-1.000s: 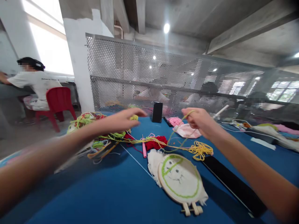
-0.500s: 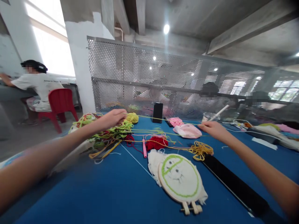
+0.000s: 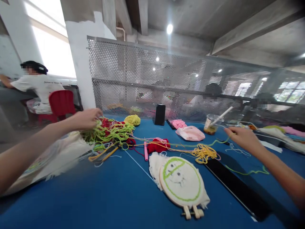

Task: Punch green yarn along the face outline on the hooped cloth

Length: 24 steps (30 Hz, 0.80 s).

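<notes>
My right hand (image 3: 243,137) pinches a light green yarn strand (image 3: 220,140) over the right of the table. The strand runs slack leftward across the cloth. A loose green tail lies below that wrist. At the left, my left hand (image 3: 89,119) is over a tangled pile of green and red yarn (image 3: 114,130), its fingers loosely curved and apart. Between the hands lies a wooden embroidery hoop (image 3: 182,181) with white fabric bearing a green outline and a drawn face. Near it are a pink-handled punch needle (image 3: 145,151), red yarn (image 3: 158,145) and yellow-orange yarn (image 3: 204,153).
A long black case (image 3: 235,187) lies right of the hoop. Behind stand a phone (image 3: 159,114), a drink cup with straw (image 3: 211,127), a pink bag (image 3: 190,133) and a yellow yarn ball (image 3: 132,120). A perforated metal screen (image 3: 143,73) borders the table; a person (image 3: 40,86) sits left.
My left hand has moved left and back over the yarn pile. My right hand has moved right with the green strand. The strand, stretched between my hands before, now sags onto the table.
</notes>
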### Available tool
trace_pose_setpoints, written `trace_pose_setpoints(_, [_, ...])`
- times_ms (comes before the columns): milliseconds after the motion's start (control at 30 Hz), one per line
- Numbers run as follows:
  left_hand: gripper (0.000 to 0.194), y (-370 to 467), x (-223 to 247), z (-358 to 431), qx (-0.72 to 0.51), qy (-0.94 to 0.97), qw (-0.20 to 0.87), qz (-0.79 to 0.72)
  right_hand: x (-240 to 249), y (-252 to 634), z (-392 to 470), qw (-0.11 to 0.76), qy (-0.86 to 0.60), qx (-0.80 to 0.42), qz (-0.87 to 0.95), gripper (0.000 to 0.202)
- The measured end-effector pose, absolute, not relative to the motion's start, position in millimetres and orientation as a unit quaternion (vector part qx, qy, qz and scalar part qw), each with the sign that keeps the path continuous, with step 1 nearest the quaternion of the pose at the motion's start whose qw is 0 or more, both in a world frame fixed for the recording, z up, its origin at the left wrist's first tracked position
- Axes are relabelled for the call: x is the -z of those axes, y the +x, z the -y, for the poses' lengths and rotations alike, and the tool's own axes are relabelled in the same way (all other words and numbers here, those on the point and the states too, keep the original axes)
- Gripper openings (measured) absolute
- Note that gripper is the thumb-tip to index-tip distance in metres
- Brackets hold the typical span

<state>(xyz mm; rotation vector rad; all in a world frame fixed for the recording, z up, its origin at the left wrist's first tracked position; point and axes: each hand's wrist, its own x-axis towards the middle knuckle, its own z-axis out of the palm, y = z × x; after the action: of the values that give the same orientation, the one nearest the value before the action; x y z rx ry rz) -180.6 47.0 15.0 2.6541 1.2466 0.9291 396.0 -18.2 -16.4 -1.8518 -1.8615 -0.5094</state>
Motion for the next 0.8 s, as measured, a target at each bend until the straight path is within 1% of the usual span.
trace_pose_setpoints(67, [0.030,-138.7,-12.8,-38.0,-0.290,0.869,0.034,-0.399,5.4,348.6,10.0,0.220,-0.652,0.179,0.703,0.035])
trace_pose_setpoints(100, [0.034,-113.9,-11.5,-29.5,-0.279,0.880,0.044,-0.383,1.0,323.0,7.8,0.216,-0.639,0.178,0.717,0.034])
trace_pose_setpoints(167, [0.040,-61.4,-8.2,-7.4,-0.233,0.912,0.094,-0.324,-5.4,272.3,7.8,0.214,-0.609,0.178,0.743,0.031])
trace_pose_setpoints(200, [0.048,-36.2,-6.3,4.3,-0.215,0.924,0.120,-0.293,-7.6,249.3,9.6,0.227,-0.585,0.182,0.757,0.027])
trace_pose_setpoints(233, [0.059,-13.2,-4.3,15.2,-0.214,0.927,0.179,-0.252,-9.3,229.1,12.0,0.244,-0.560,0.190,0.769,0.022])
trace_pose_setpoints(267, [0.064,6.6,-2.3,24.3,-0.235,0.915,0.238,-0.225,-10.8,212.7,14.5,0.259,-0.545,0.200,0.772,0.019])
trace_pose_setpoints(333, [0.058,33.8,0.6,35.6,-0.309,0.846,0.362,-0.241,-13.1,192.6,18.3,0.298,-0.532,0.215,0.763,0.015])
trace_pose_setpoints(367, [0.052,40.7,1.2,37.8,-0.320,0.810,0.411,-0.269,-13.9,188.8,19.0,0.314,-0.525,0.213,0.762,0.013])
trace_pose_setpoints(400, [0.043,43.2,1.0,37.9,-0.304,0.790,0.445,-0.292,-14.1,188.8,19.0,0.322,-0.523,0.212,0.760,0.012])
trace_pose_setpoints(433, [0.029,41.6,0.0,36.2,-0.292,0.778,0.463,-0.307,-13.6,192.0,18.5,0.321,-0.522,0.207,0.763,0.012])
trace_pose_setpoints(467, [0.022,36.2,-1.8,33.1,-0.274,0.779,0.472,-0.308,-12.2,197.5,17.8,0.310,-0.521,0.202,0.769,0.012])
trace_pose_setpoints(533, [0.028,15.6,-7.5,23.0,-0.259,0.798,0.459,-0.294,-7.0,213.3,17.1,0.272,-0.524,0.185,0.786,0.017])
trace_pose_setpoints(567, [0.027,1.1,-11.1,16.2,-0.251,0.808,0.437,-0.305,-3.4,222.6,17.5,0.255,-0.523,0.167,0.796,0.020])
trace_pose_setpoints(633, [0.028,-33.8,-17.9,-0.1,-0.225,0.848,0.346,-0.333,4.5,242.2,19.8,0.242,-0.524,0.110,0.809,0.026])
trace_pose_setpoints(700, [0.027,-73.2,-22.3,-17.9,-0.197,0.885,0.189,-0.378,11.6,261.8,22.9,0.246,-0.518,0.031,0.819,0.029])
trace_pose_setpoints(767, [0.027,-111.6,-22.3,-33.2,-0.201,0.876,0.147,-0.413,16.9,280.5,23.8,0.244,-0.521,-0.018,0.818,0.031])
trace_pose_setpoints(800, [0.023,-128.8,-20.8,-38.8,-0.204,0.871,0.132,-0.426,18.9,289.4,22.6,0.238,-0.524,-0.029,0.817,0.032])
